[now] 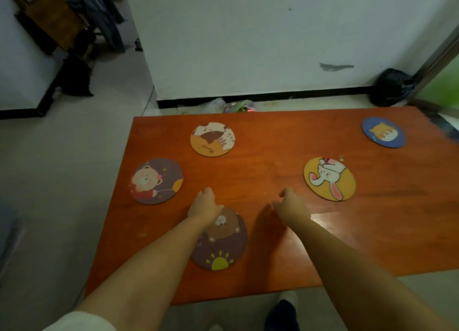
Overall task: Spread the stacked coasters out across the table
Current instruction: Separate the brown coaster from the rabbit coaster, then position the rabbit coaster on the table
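Observation:
Several round cartoon coasters lie apart on the orange-red table (260, 137). A brown bear coaster with a yellow sun (223, 241) lies near the front, partly under my left wrist. My left hand (205, 204) hovers just beyond it, fingers loose, holding nothing. My right hand (290, 205) hangs over bare table to the right, fingers apart and empty. A purple teddy coaster (156, 181) is at the left edge, an orange cat coaster (212, 139) at the back, a yellow rabbit coaster (329, 178) right of my right hand, and a blue fox coaster (383, 132) far back right.
A white wall with a black skirting stands behind the table. A black bag (391, 87) and plastic litter (238, 106) lie on the floor there. Dark furniture and clothing stand at the far left. My shoe (288, 298) shows under the table's front edge.

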`<state>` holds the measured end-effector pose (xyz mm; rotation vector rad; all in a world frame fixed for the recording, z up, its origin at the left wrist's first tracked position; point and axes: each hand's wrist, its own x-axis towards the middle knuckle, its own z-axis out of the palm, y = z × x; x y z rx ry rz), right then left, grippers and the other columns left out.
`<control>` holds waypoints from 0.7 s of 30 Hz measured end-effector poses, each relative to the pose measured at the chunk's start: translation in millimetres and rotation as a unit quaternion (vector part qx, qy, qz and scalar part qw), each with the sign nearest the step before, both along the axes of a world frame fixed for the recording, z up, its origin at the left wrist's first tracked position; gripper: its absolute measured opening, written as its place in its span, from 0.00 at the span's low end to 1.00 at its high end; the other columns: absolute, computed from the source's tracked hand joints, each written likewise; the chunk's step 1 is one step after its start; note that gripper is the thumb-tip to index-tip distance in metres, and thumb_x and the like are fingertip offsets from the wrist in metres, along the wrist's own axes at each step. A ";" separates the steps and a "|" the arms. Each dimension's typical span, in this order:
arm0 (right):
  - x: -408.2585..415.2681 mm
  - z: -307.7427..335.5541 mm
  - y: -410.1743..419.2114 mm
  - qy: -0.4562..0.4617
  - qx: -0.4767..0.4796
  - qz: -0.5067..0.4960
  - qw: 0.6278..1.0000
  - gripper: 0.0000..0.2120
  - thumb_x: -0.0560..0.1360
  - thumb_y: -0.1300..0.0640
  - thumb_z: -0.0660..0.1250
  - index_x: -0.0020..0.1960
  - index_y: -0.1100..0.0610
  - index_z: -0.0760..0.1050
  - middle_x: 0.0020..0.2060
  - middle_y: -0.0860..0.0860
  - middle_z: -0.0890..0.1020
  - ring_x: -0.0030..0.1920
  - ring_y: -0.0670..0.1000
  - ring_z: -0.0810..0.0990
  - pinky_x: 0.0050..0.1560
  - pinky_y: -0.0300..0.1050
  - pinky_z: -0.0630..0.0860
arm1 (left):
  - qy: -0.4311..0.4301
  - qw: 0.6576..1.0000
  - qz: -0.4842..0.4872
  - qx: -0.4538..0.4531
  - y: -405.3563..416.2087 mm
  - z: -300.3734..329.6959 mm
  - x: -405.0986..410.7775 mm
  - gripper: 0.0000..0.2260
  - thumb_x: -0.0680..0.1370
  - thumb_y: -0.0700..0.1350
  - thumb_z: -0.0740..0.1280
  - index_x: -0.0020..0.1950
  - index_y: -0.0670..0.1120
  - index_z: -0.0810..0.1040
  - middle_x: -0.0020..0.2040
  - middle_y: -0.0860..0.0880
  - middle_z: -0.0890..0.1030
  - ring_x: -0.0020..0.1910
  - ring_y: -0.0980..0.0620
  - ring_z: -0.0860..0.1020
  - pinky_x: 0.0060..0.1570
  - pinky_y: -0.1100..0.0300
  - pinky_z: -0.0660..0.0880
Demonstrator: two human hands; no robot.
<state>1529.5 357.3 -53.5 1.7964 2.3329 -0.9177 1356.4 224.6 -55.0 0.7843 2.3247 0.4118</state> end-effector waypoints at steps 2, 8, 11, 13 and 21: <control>20.3 7.6 28.6 0.001 0.010 -0.022 1.000 0.17 0.76 0.53 0.64 0.62 0.59 0.69 0.57 0.60 0.79 0.55 0.61 0.79 0.51 0.51 0.76 | -0.005 0.999 -0.011 0.032 32.2 4.1 15.2 0.15 0.78 0.49 0.66 0.60 0.43 0.69 0.60 0.43 0.73 0.55 0.41 0.75 0.47 0.51 0.73; 88.8 8.8 128.4 0.000 0.030 -0.059 0.998 0.16 0.77 0.55 0.64 0.60 0.62 0.71 0.55 0.62 0.80 0.55 0.63 0.78 0.51 0.51 0.75 | -0.029 0.997 -0.013 0.067 141.5 3.3 68.1 0.10 0.76 0.50 0.67 0.53 0.48 0.70 0.56 0.45 0.76 0.49 0.47 0.75 0.45 0.54 0.74; 116.4 2.1 178.7 -0.019 0.018 -0.067 0.997 0.17 0.76 0.54 0.65 0.61 0.62 0.72 0.56 0.62 0.80 0.57 0.63 0.78 0.54 0.52 0.75 | -0.036 0.998 0.001 0.043 193.2 -2.6 99.0 0.12 0.76 0.49 0.67 0.56 0.45 0.73 0.57 0.43 0.78 0.54 0.43 0.77 0.50 0.51 0.76; 130.7 -5.2 207.8 -0.032 0.001 -0.055 0.998 0.17 0.76 0.54 0.65 0.61 0.63 0.72 0.57 0.62 0.79 0.58 0.63 0.78 0.55 0.52 0.75 | -0.041 0.999 0.007 0.020 220.8 -8.2 119.3 0.13 0.77 0.48 0.66 0.58 0.43 0.73 0.58 0.42 0.79 0.55 0.41 0.78 0.50 0.51 0.76; 136.8 -33.7 257.0 -0.021 -0.061 -0.011 0.998 0.13 0.76 0.54 0.64 0.54 0.64 0.72 0.52 0.62 0.80 0.46 0.58 0.77 0.40 0.47 0.69 | -0.019 0.993 0.088 -0.081 277.4 -19.8 161.6 0.22 0.77 0.50 0.67 0.67 0.42 0.70 0.65 0.41 0.75 0.63 0.40 0.75 0.57 0.46 0.76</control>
